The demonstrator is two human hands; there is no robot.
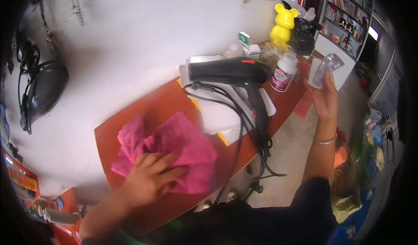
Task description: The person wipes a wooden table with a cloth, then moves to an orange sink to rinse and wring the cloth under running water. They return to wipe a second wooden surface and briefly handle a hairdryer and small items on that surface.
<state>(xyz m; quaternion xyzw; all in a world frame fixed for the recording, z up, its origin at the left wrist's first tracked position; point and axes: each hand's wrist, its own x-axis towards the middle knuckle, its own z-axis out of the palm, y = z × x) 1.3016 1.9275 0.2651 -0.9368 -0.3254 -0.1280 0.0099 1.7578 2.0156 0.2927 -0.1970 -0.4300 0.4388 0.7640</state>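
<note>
My left hand (153,176) rests on a crumpled pink cloth (189,153) that lies on the near left part of the reddish-brown tabletop (163,205); its fingers are bent and slightly blurred, with the cloth under them. Raised off the far right edge, my right hand (325,96) holds a clear plastic container or package (327,69) between thumb and fingers. Between the hands, a black hair dryer (228,70) lies on white sheets or a white packet (218,114) with yellow edges, its cord looped over them and hanging past the edge. A white bottle (284,72) with a pink label stands beyond the dryer.
Farther back are a yellow bear figure (283,26), small green-and-white boxes (250,50) and a black plastic bag (303,37). A white wall (130,42) borders the table. A dark bag with cords (49,85) hangs at left. Shelves (347,13) stand at the back right.
</note>
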